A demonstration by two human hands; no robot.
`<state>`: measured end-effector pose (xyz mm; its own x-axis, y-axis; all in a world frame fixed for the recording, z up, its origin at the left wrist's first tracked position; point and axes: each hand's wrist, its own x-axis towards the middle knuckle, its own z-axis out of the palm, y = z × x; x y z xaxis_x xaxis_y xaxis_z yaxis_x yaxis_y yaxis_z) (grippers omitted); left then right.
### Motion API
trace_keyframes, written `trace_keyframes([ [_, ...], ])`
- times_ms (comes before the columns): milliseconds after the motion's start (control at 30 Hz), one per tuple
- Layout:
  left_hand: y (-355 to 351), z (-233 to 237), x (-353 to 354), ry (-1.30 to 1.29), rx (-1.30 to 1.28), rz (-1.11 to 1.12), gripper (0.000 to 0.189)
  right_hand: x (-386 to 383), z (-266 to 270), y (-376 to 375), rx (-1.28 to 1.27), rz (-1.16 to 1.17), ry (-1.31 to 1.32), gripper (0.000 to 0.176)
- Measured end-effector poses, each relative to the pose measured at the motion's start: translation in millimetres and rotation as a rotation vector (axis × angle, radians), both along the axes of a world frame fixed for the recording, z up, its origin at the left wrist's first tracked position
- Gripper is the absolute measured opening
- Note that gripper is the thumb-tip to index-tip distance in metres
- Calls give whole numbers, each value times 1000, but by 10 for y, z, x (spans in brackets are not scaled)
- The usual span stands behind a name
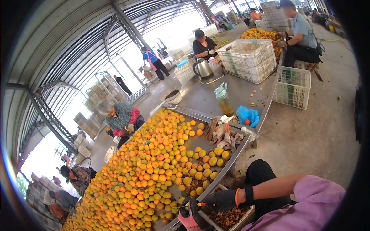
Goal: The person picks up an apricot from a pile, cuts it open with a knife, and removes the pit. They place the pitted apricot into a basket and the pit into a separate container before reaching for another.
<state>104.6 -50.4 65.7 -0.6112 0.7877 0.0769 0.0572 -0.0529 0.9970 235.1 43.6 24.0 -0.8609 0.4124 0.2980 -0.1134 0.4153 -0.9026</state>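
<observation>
In the head view my left hand [189,216], in a black and pink glove, is closed around an apricot [187,207], mostly covered by the fingers. Beside it my right hand [220,201], in a black glove, is closed on a small thin tool [200,204] with a reddish-yellow part; its exact kind is too small to make out. Both hands are at the metal table's near edge, above a crate [249,214] of brownish scraps. A large heap of orange and yellow-green apricots [146,169] spreads over the table beyond my hands.
Gloves and rags [221,133], a blue plastic bag [248,115] and a green-lidded bottle [222,99] lie or stand farther along. Beyond are a kettle [203,68] and a white crate [248,59]. Other people [119,117] sit around the tables.
</observation>
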Motion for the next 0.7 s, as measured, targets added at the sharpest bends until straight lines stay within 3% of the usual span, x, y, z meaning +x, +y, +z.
trace_keyframes([
  [33, -30, 104, 51, -210, 55, 6, 18, -102, -131, -1, 1, 4, -1, 23],
  [100, -55, 65, -95, -140, 75, -56, 19, -280, -319, -6, -323, 103, 296, 21],
  [133, -75, 25, -190, -67, 90, -125, 20, -304, -268, 12, -323, 107, 295, 21],
  [167, -75, -83, -315, -67, 90, -123, 20, -316, -199, 45, -177, 110, 201, 23],
  [200, -55, -239, -459, 89, 84, -106, 22, -319, -141, 86, -32, 112, 105, 25],
  [267, -27, -280, -643, 243, 73, -87, 25, -319, -144, 172, 94, 69, 30, 27],
  [333, 4, -62, -758, -585, 350, -52, 34, -272, -40, 229, 212, 30, -41, 29],
  [367, -35, 90, -682, -146, 236, 69, 40, -158, 118, 248, 231, -48, -81, 31],
  [400, 12, 171, -695, -149, 230, 71, 40, -59, 291, 258, 248, -128, -125, 32],
  [467, 57, 214, -769, -640, 335, -220, 37, -71, 498, 254, 213, -199, -220, 36],
  [500, 125, 85, -716, 41, 126, -142, 34, -165, 573, 261, 227, -229, -106, 39],
  [533, 169, 106, -704, 36, 122, -146, 34, -272, 622, 285, 244, -261, 11, 42],
  [600, 281, 204, -666, -464, 184, -433, 32, -527, 526, 381, 331, -274, 208, 52],
  [633, 265, 137, -650, -177, 119, -347, 33, -619, 498, 434, 388, -296, 310, 52],
  [700, 375, 392, -673, -586, 145, -497, 34, -843, 15, 618, 236, -261, 453, 58],
])
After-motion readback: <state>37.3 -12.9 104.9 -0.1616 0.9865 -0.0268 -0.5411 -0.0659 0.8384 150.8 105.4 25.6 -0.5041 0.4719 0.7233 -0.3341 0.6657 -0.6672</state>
